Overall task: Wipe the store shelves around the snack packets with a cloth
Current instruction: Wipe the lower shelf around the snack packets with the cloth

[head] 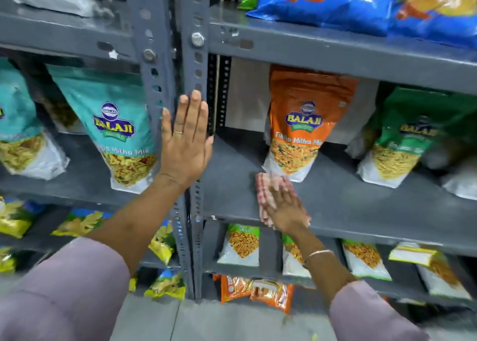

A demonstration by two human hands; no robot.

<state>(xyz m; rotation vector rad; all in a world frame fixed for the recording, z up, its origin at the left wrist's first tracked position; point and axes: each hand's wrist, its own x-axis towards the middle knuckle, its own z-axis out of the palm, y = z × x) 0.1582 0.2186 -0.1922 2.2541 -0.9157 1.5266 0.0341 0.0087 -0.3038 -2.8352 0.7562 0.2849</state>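
Left hand (184, 144) flat, fingers spread against shelf upright (195, 64), right hand (285, 209) flat pressing checked cloth (265, 196) onto shelf (361, 201)

The right hand (285, 207) was smeared by motion blur, its fingers running into the red-checked cloth (268, 193) beneath the grip, so the cloth's far edge could not be made out. Just beyond it, the orange packet (300, 123) had its top hidden behind the upper shelf lip (335, 54). The green packet (402, 139), further right, was blurred, its lettering unreadable.
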